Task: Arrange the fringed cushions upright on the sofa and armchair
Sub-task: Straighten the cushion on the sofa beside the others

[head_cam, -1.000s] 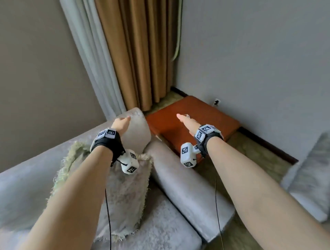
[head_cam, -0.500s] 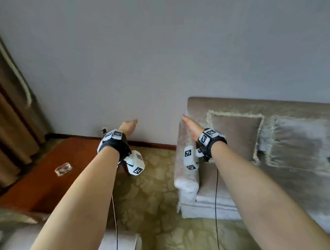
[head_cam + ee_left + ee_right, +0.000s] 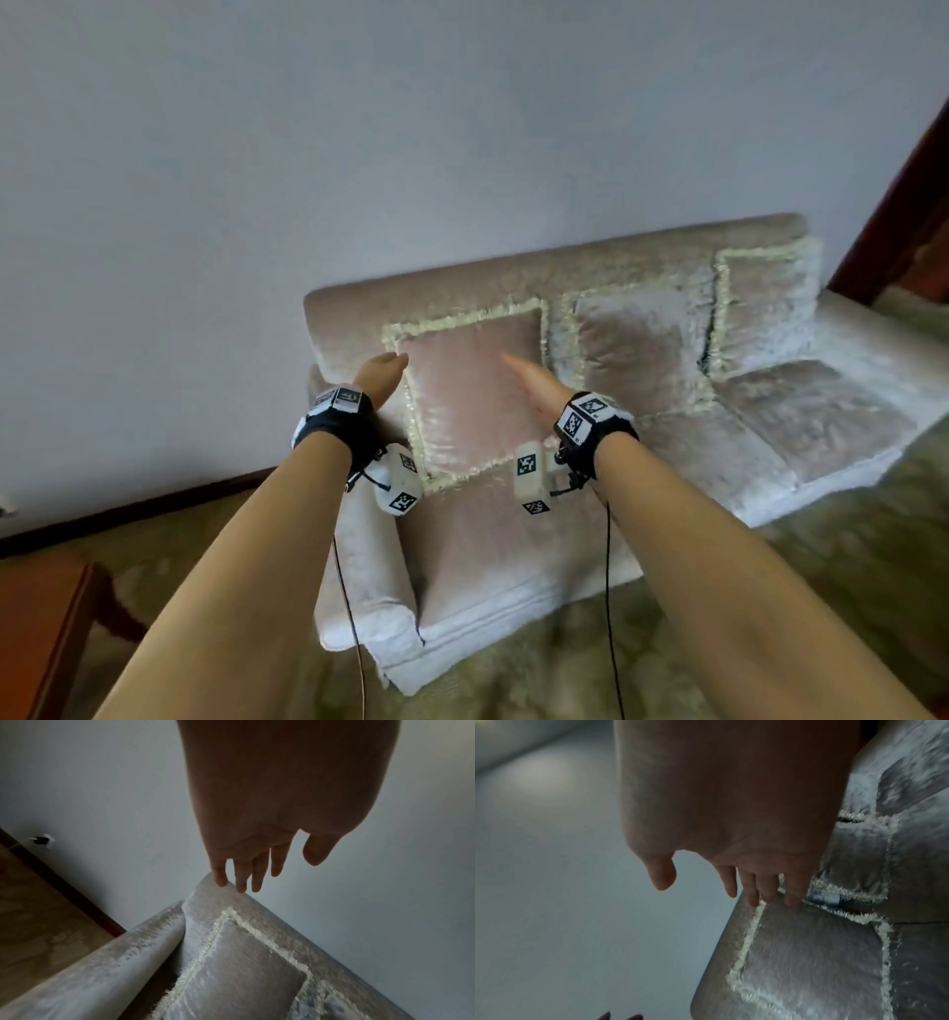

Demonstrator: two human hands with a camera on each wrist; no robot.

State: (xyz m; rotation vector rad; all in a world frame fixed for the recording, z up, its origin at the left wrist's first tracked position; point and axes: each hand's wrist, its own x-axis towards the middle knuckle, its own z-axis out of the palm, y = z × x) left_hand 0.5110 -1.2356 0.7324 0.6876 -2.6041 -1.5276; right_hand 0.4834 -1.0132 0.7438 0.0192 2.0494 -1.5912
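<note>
A pale velvet sofa (image 3: 513, 539) stands against the wall. Three fringed cushions lean upright on its back: the left cushion (image 3: 472, 395), the middle cushion (image 3: 637, 354) and the right cushion (image 3: 765, 303). My left hand (image 3: 382, 375) hovers open near the left cushion's upper left corner, fingers straight, holding nothing. My right hand (image 3: 529, 380) reaches open in front of the same cushion's face, apart from it as far as I can tell. In the left wrist view the left hand (image 3: 257, 866) hangs above the sofa back (image 3: 221, 902). The right wrist view shows straight fingers (image 3: 757, 888) over the cushion (image 3: 808, 963).
A grey wall rises behind the sofa. Patterned green carpet (image 3: 565, 683) covers the floor in front. An orange-brown wooden table (image 3: 36, 627) sits at the lower left. A dark wooden frame (image 3: 904, 205) stands at the far right, past the sofa's end.
My view swung right from the armchair and its cushion to the sofa. Both empty hands moved with it and now reach toward the sofa's left cushion.
</note>
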